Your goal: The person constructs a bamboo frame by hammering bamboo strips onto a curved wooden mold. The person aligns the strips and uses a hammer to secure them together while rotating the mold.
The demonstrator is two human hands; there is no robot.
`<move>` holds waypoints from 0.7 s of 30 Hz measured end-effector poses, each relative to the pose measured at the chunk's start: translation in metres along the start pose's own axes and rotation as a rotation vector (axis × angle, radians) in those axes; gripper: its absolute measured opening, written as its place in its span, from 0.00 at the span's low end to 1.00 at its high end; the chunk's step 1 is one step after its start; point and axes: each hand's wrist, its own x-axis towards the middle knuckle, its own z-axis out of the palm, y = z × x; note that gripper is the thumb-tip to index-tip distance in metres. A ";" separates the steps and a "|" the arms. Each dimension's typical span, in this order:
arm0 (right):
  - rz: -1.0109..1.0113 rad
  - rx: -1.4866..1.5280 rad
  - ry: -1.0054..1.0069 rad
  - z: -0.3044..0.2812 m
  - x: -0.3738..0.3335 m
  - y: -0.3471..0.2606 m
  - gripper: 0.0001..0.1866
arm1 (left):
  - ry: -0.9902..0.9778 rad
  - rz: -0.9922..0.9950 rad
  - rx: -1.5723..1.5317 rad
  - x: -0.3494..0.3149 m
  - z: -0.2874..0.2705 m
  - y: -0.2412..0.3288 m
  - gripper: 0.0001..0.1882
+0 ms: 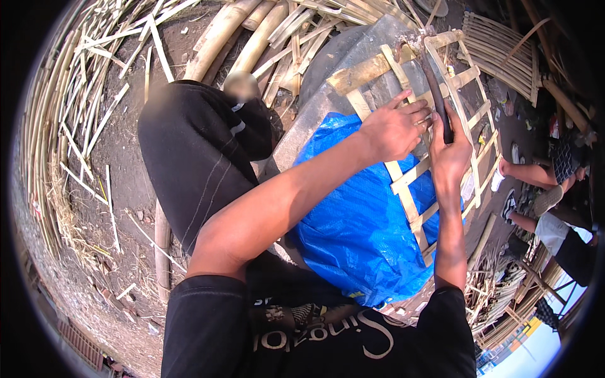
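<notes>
My right hand (451, 157) is closed around the lower end of a dark, slightly bent rod-like tool (436, 88). Its upper end reaches a small pale, crumbly patch near the top edge of a bamboo lattice frame (403, 179). This frame is made of flat crossed strips and leans over my lap. Just left of the tool, my left hand (396, 129) lies across the strips, its fingers stretched out and apart, tips close to my right hand. Under the lattice a blue plastic sheet (359, 220) covers my lap, beside a grey stone-like slab (283, 148).
Thick bamboo poles (220, 38) and split strips lie ahead. Long thin strips (47, 126) are heaped at the left. A second slatted bamboo panel (501, 53) is at the far right. Other people's legs (529, 173) show at the right edge.
</notes>
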 end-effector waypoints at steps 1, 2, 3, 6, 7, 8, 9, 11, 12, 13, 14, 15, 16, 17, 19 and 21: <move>-0.039 0.068 0.023 0.004 -0.001 0.006 0.20 | 0.016 0.003 -0.009 0.000 0.000 -0.001 0.22; -0.053 0.036 0.027 0.003 0.000 0.006 0.20 | 0.022 0.008 -0.005 0.000 -0.001 -0.003 0.22; -0.062 0.007 0.028 0.002 -0.001 0.002 0.20 | 0.023 0.014 -0.002 -0.001 -0.001 -0.006 0.22; -0.208 -0.114 0.069 -0.003 0.001 0.003 0.19 | 0.054 0.031 -0.009 -0.003 0.001 -0.006 0.22; -0.279 -0.161 0.090 -0.006 0.003 0.003 0.19 | 0.073 0.037 -0.012 -0.003 0.001 -0.006 0.22; -0.293 -0.166 0.070 -0.009 0.004 0.000 0.18 | 0.066 0.034 -0.008 -0.002 0.000 -0.007 0.22; -0.302 -0.176 0.048 -0.013 0.002 -0.002 0.18 | 0.058 0.032 -0.011 -0.002 0.001 -0.006 0.22; -0.258 -0.159 0.005 -0.017 -0.003 -0.002 0.18 | 0.033 0.024 -0.014 -0.003 0.001 -0.005 0.23; -0.209 -0.137 -0.013 -0.019 -0.004 -0.001 0.18 | 0.022 0.020 -0.015 -0.003 0.000 -0.004 0.23; -0.160 -0.114 -0.030 -0.021 -0.004 0.000 0.18 | 0.010 0.016 -0.015 -0.002 0.000 -0.003 0.23; -0.124 -0.104 -0.051 -0.024 -0.002 -0.001 0.18 | 0.001 0.010 -0.002 -0.001 0.000 -0.002 0.24; -0.086 -0.087 -0.073 -0.027 0.001 -0.004 0.18 | -0.014 0.005 0.016 0.000 0.000 -0.002 0.24; -0.048 -0.071 -0.094 -0.027 0.004 -0.005 0.18 | -0.028 -0.001 0.033 0.000 0.000 -0.002 0.24; -0.090 -0.002 -0.128 -0.030 0.012 0.008 0.19 | -0.023 0.005 0.031 0.001 0.001 -0.001 0.24; -0.114 -0.161 -0.250 -0.052 0.040 -0.010 0.19 | -0.009 0.004 0.043 -0.002 0.002 -0.004 0.25; -0.315 -0.259 -0.324 -0.075 0.078 -0.006 0.19 | -0.049 0.001 0.060 0.002 0.003 -0.001 0.25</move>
